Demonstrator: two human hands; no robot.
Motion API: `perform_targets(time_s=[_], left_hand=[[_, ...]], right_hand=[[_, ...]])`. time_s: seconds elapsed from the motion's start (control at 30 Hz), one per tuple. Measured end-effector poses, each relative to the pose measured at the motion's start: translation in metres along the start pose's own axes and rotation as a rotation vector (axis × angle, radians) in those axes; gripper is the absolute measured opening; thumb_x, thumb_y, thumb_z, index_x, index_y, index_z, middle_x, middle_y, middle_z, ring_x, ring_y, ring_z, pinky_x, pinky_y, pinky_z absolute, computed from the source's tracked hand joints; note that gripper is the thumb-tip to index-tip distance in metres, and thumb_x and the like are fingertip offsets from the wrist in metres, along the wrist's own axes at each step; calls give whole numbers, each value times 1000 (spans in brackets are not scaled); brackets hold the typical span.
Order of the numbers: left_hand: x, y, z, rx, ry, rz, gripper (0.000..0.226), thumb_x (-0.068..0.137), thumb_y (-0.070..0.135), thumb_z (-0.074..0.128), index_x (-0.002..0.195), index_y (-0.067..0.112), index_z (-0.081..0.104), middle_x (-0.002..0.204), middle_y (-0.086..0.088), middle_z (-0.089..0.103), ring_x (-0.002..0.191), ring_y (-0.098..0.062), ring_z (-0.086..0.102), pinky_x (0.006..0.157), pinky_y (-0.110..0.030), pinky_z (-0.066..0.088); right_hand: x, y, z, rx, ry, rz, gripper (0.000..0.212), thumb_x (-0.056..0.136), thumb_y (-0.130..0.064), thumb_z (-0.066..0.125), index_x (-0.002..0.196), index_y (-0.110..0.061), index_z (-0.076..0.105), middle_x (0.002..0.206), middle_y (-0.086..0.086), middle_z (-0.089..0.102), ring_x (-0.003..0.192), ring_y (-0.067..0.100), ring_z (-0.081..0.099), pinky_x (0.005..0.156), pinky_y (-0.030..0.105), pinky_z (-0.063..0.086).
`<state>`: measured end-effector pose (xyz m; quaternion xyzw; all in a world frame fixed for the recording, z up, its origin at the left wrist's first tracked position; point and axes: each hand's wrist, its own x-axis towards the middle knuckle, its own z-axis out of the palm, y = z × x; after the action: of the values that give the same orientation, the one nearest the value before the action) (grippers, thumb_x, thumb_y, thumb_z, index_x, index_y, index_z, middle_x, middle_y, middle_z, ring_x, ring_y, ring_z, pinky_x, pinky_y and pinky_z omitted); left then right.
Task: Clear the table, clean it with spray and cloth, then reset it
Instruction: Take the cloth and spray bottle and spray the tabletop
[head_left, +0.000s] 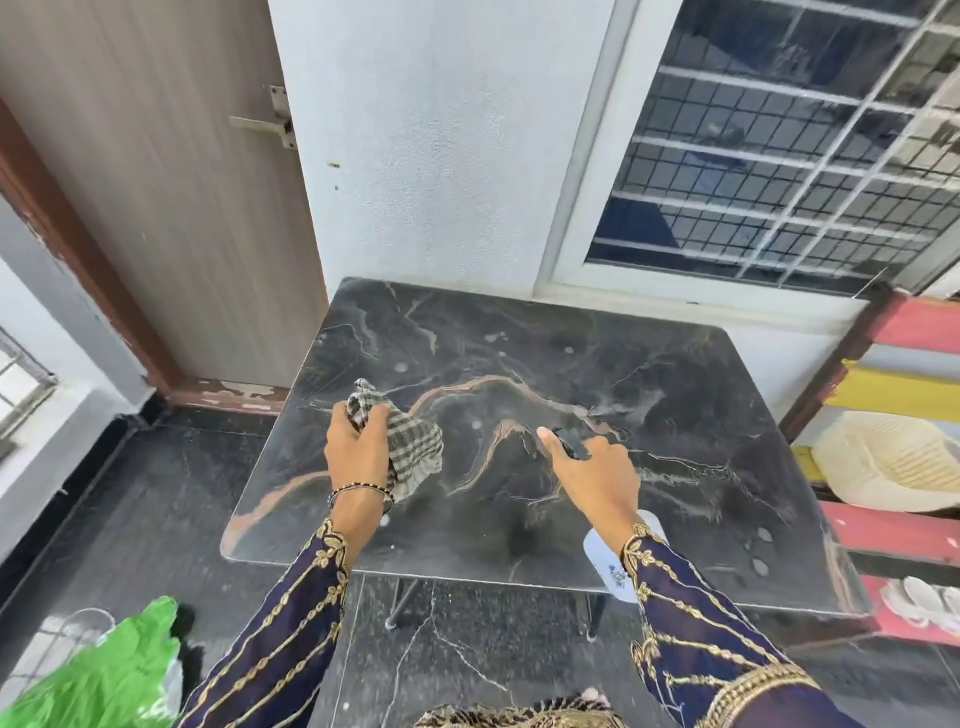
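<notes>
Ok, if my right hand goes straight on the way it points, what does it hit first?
Likely the tabletop near its far edge, or the white wall behind; nothing stands between, but height is unclear.

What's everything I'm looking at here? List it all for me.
table: one, black marble-look with pale and orange veins, centre, against the wall
droplets: several, whitish, scattered on the tabletop
cloth: one, grey-and-white checked, bunched above the table's left part
spray bottle: one, pale body, black nozzle, over the table's near edge
plastic bag: one, green, floor, lower left
rack: one, red and yellow boards, far right
woven hat: one, cream, on the rack
footwear: white, blurred, lower rack shelf
door: one, brown wood-grain, left
window: one, white-framed with grille, upper right
left hand: grips the cloth
right hand: holds the spray bottle
</notes>
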<state>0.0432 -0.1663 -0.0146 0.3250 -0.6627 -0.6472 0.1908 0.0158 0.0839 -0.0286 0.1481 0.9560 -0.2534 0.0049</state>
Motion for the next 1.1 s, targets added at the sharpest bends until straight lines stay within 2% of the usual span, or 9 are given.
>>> perform_targets(time_s=[0.07,0.23,0.37,0.5,0.67,0.83,0.93,1.03,1.1], left_hand=[[-2,1,16,14,-21,-12,24,84,29,61,90,7,54,74,1,56,70,-19,49,65,-33,42],[-17,-2,67,60,-42,-8,20,84,30,60,89,12,56,76,3,58,73,-20,52,70,-37,44],[-38,1,121,95,-54,-5,24,85,30,58,94,8,55,74,4,54,72,-20,49,69,-37,43],[-70,12,194,124,-98,-85,46,85,32,59,126,12,54,122,-10,62,111,-25,61,102,-44,46],[-110,24,303,186,-108,-41,27,79,35,60,96,15,59,82,-5,58,72,-20,52,73,-38,46],[-147,22,416,220,-208,-68,19,81,32,64,86,15,56,78,-2,60,75,-20,57,85,-53,53],[-173,17,492,242,-324,-73,25,79,35,64,95,16,60,87,-8,66,81,-23,62,90,-58,52],[-196,11,559,249,-439,-52,34,82,33,66,111,15,61,97,-9,70,86,-24,65,90,-53,53],[-212,6,602,273,-518,-27,42,84,32,67,121,13,59,101,-10,71,88,-24,67,90,-49,53]], right_hand=[[13,11,-6,-13,10,-9,75,86,-82,47,104,-14,71,110,14,70,106,38,66,93,44,53],[53,55,-27,146,5,50,70,82,-83,50,94,-16,68,72,6,72,50,19,71,81,43,60],[83,93,-38,108,-103,32,79,80,-86,49,89,-9,65,81,8,67,74,31,74,83,43,59],[116,135,-58,24,-224,-37,82,77,-90,48,96,-12,64,93,5,60,103,38,67,83,42,53],[174,203,-93,247,-259,27,80,73,-90,54,90,-13,68,89,2,66,91,30,69,83,40,58],[231,269,-133,395,-224,11,71,76,-85,58,52,-18,50,47,-7,50,50,21,53,56,31,46],[269,314,-157,440,-114,11,62,77,-84,57,50,-29,53,46,-8,51,48,13,51,53,28,39],[305,356,-175,467,33,-11,60,83,-71,65,60,-15,64,50,-2,62,54,20,64,54,25,47],[329,386,-186,433,155,-43,59,86,-63,68,55,-14,53,45,-1,52,47,19,57,46,14,33]])
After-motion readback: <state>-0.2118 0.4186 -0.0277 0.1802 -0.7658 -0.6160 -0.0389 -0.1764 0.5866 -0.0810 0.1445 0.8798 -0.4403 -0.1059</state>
